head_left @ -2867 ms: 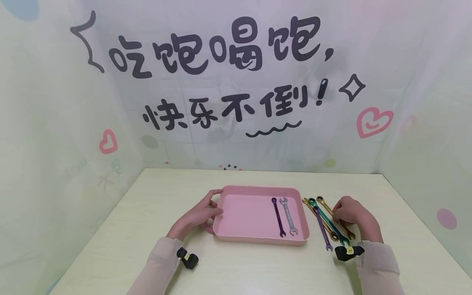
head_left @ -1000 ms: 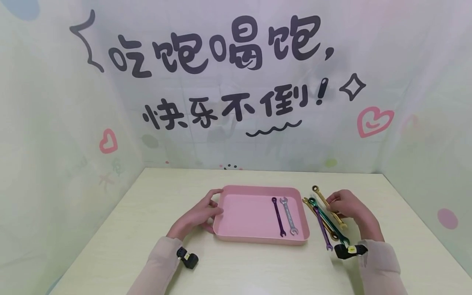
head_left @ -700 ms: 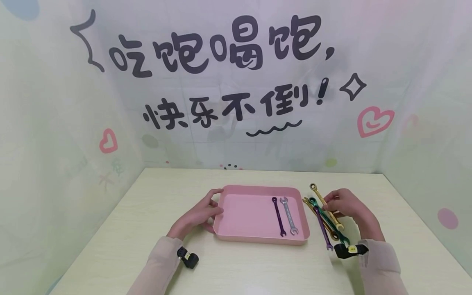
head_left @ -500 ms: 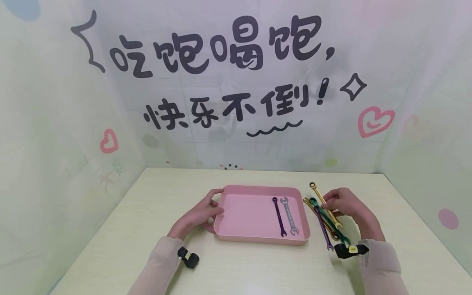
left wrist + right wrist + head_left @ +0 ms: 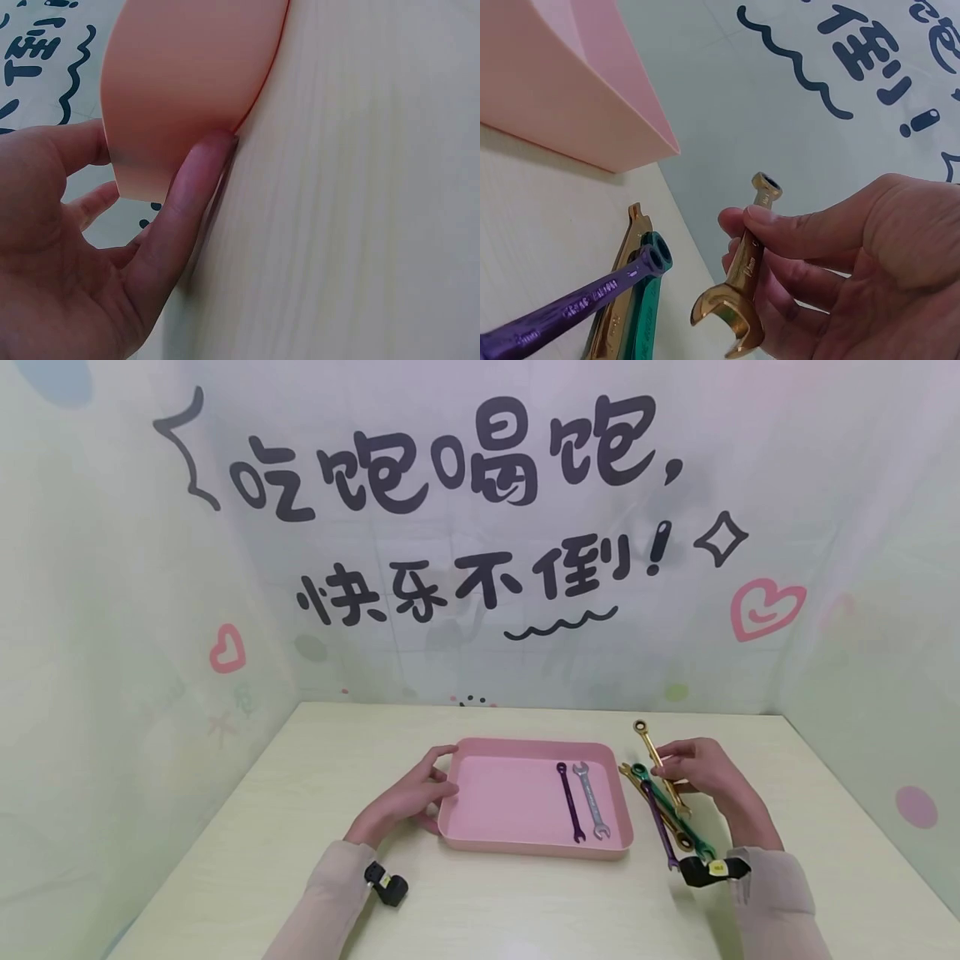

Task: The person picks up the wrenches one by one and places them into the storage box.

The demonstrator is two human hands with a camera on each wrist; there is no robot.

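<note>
My right hand [image 5: 701,772] pinches a gold wrench [image 5: 658,765] by its shaft and holds it lifted off the table, right of the pink tray [image 5: 480,839]. In the right wrist view the gold wrench [image 5: 742,285] sits between thumb and fingers [image 5: 780,225], ring end up. A green wrench [image 5: 678,814], a purple wrench [image 5: 658,827] and another gold wrench [image 5: 675,837] lie on the table below it. A purple wrench [image 5: 568,802] and a silver wrench [image 5: 590,800] lie in the tray. My left hand [image 5: 408,797] holds the tray's left edge; its thumb [image 5: 187,202] presses the tray wall [image 5: 187,82].
The pale wooden table [image 5: 480,910] ends at a printed backdrop [image 5: 480,527] behind and fabric walls at both sides. Black wrist cameras [image 5: 386,885] sit on both sleeves. Loose wrenches [image 5: 622,300] lie close to the tray's right wall [image 5: 577,112].
My right hand has picked the gold wrench up from the table and raised it, moving it back and slightly left. The left hand and the tray stay put.
</note>
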